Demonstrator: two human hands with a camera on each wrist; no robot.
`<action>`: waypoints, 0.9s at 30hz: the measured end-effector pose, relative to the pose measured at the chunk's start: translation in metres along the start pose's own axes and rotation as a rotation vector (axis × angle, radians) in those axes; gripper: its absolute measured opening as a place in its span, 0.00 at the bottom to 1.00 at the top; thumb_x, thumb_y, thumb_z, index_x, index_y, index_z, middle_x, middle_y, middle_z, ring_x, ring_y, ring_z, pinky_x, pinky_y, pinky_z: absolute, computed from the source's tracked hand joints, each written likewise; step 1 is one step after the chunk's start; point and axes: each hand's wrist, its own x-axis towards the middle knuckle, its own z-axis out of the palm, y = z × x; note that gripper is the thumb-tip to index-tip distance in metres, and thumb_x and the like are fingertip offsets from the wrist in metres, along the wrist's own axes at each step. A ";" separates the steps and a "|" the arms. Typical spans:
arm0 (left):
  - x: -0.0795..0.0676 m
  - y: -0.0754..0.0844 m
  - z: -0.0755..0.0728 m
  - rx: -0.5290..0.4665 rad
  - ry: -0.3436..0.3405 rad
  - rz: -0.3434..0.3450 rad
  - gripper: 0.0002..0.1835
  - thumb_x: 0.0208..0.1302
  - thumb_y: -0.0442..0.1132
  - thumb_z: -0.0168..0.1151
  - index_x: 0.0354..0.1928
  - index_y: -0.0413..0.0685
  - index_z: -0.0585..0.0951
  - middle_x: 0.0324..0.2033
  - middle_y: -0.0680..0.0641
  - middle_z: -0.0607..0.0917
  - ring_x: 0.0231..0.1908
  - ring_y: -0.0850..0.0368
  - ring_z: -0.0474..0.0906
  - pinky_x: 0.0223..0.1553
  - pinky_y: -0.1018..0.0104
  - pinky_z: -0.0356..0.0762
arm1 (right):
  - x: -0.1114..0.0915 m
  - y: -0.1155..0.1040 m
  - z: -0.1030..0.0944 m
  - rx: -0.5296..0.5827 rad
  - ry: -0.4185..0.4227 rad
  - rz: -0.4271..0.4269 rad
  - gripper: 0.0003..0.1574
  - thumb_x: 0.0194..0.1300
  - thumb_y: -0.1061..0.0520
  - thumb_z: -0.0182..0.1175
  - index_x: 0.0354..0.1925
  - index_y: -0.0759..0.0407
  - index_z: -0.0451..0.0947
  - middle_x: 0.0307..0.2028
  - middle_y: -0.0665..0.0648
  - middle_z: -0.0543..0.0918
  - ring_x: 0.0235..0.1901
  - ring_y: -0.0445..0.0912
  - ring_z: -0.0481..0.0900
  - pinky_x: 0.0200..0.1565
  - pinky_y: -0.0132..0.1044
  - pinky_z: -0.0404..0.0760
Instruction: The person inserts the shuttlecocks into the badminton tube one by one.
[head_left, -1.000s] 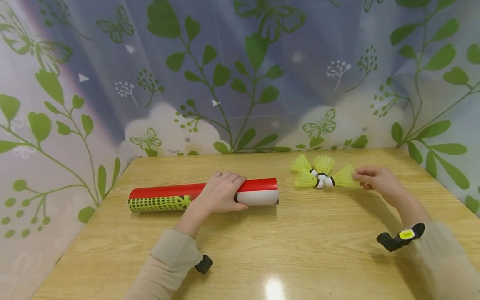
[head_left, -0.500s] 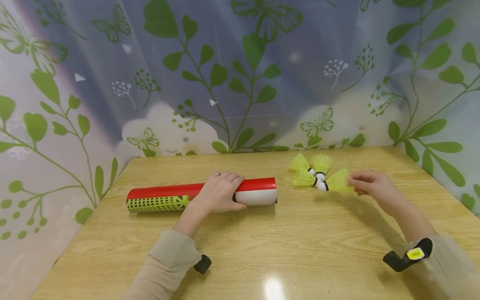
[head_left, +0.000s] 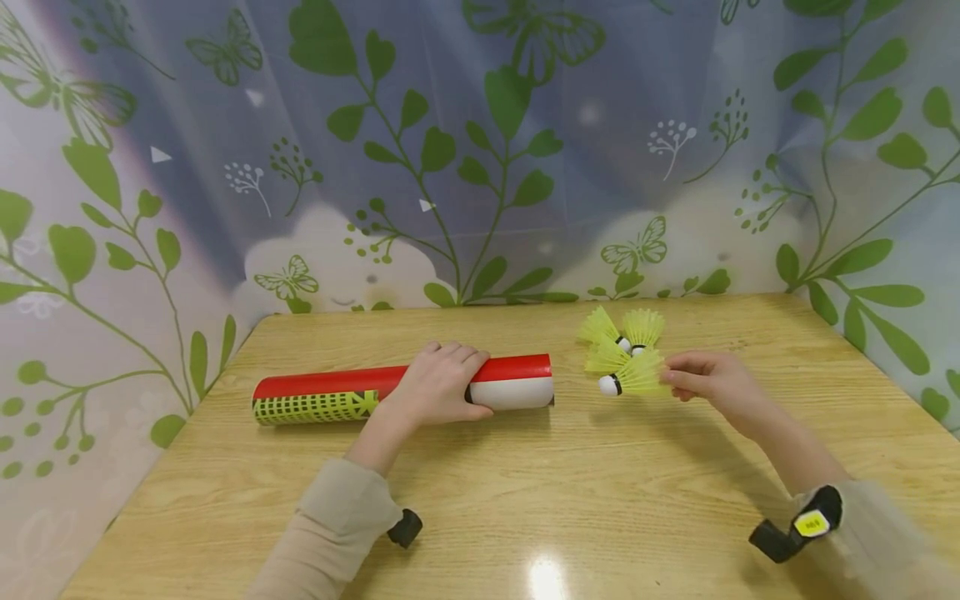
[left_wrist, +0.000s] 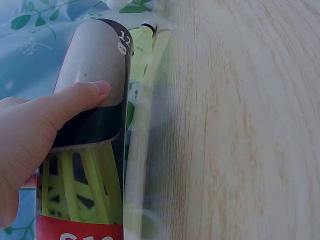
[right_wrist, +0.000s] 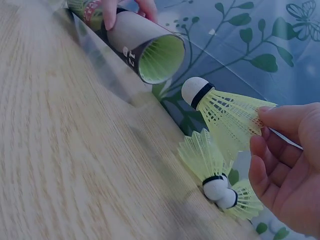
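Note:
My left hand grips a red, white and yellow-green shuttlecock tube lying on its side, thumb along its near face. The right wrist view shows the tube's right end uncapped, with a yellow-green skirt inside. To the right of that end, my right hand pinches a yellow shuttlecock by its skirt rim between thumb and fingers. Its white cork points left, towards the tube. Just behind it lie several more yellow shuttlecocks, one partly hidden by the held one.
The wooden table carries everything. Behind it hangs a curtain printed with leaves and butterflies, meeting the table's back edge. Black camera mounts sit on both wrists.
My right hand has drawn one shuttlecock from the group, moving left and nearer to me, its cork now left of the others. The left hand and the tube have stayed put.

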 end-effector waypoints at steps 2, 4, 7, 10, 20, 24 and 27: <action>0.000 0.000 0.000 0.000 0.000 0.002 0.38 0.46 0.65 0.64 0.54 0.46 0.76 0.47 0.50 0.80 0.47 0.53 0.75 0.42 0.60 0.69 | 0.001 -0.002 0.005 0.002 -0.011 -0.005 0.22 0.65 0.57 0.57 0.48 0.76 0.73 0.30 0.51 0.79 0.29 0.41 0.75 0.36 0.36 0.77; -0.001 0.000 -0.001 0.000 0.000 0.002 0.38 0.46 0.65 0.65 0.55 0.46 0.76 0.47 0.50 0.80 0.47 0.53 0.75 0.41 0.60 0.69 | 0.003 -0.004 0.011 0.010 -0.023 -0.014 0.22 0.65 0.57 0.57 0.48 0.76 0.73 0.30 0.53 0.79 0.29 0.41 0.75 0.36 0.37 0.77; -0.001 0.000 -0.002 -0.004 -0.004 0.000 0.39 0.46 0.65 0.65 0.55 0.46 0.76 0.47 0.50 0.80 0.47 0.52 0.75 0.42 0.59 0.69 | 0.006 -0.007 0.018 0.029 -0.044 -0.019 0.22 0.65 0.57 0.57 0.48 0.76 0.73 0.30 0.53 0.79 0.30 0.42 0.76 0.37 0.39 0.77; -0.001 0.000 -0.002 -0.007 -0.010 -0.004 0.39 0.46 0.65 0.65 0.55 0.46 0.75 0.47 0.50 0.80 0.48 0.52 0.74 0.42 0.59 0.69 | 0.008 -0.009 0.024 0.044 -0.063 -0.029 0.21 0.65 0.57 0.57 0.48 0.75 0.73 0.30 0.55 0.79 0.30 0.44 0.76 0.37 0.41 0.77; -0.001 0.000 -0.002 -0.012 -0.011 -0.011 0.39 0.46 0.65 0.65 0.55 0.47 0.75 0.47 0.50 0.80 0.48 0.53 0.74 0.43 0.59 0.68 | 0.018 -0.013 0.042 0.045 -0.090 -0.024 0.21 0.64 0.55 0.58 0.47 0.73 0.75 0.33 0.63 0.79 0.33 0.54 0.77 0.41 0.49 0.76; -0.001 0.000 -0.001 -0.011 -0.007 -0.012 0.39 0.46 0.65 0.65 0.55 0.46 0.75 0.47 0.50 0.80 0.48 0.53 0.74 0.43 0.59 0.68 | 0.020 -0.016 0.046 0.045 -0.064 -0.020 0.22 0.64 0.55 0.58 0.47 0.73 0.75 0.32 0.60 0.79 0.33 0.49 0.76 0.40 0.46 0.76; 0.000 -0.001 -0.002 -0.011 -0.005 -0.012 0.39 0.46 0.65 0.65 0.55 0.46 0.75 0.47 0.49 0.80 0.48 0.52 0.74 0.44 0.58 0.69 | 0.020 -0.019 0.047 0.046 -0.047 -0.024 0.22 0.65 0.55 0.57 0.47 0.74 0.74 0.31 0.58 0.79 0.32 0.44 0.77 0.40 0.42 0.77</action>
